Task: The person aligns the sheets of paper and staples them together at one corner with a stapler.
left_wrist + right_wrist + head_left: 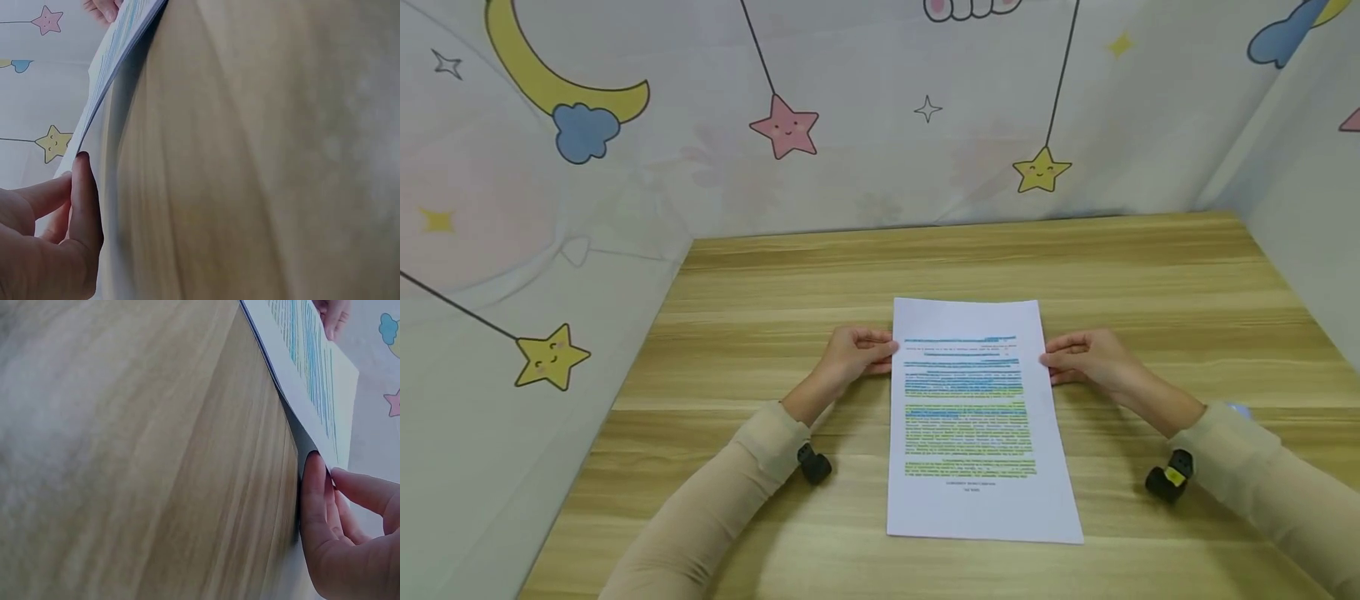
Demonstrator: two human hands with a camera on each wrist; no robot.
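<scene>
A printed sheet of paper point(970, 508) with lines marked in blue and green highlighter lies before me, its print upside down in the head view. My left hand point(854, 357) pinches its left edge between thumb and fingers. On the opposite edge, my right hand point(1093, 360) pinches it the same way, a little above mid-height. In the left wrist view the paper point(115, 59) slants up from the fingertips, with a gap of shadow beneath its edge. The right wrist view shows the paper's edge point(294, 403) between thumb and fingers, the far part raised off the wood.
Beneath is a wood-grain table point(760, 292). White cloth point(880, 150) printed with stars, moons and clouds hangs behind it and at the sides. A small pale blue object point(1240, 411) shows partly behind the right sleeve. Both wrists wear small black cameras point(814, 463).
</scene>
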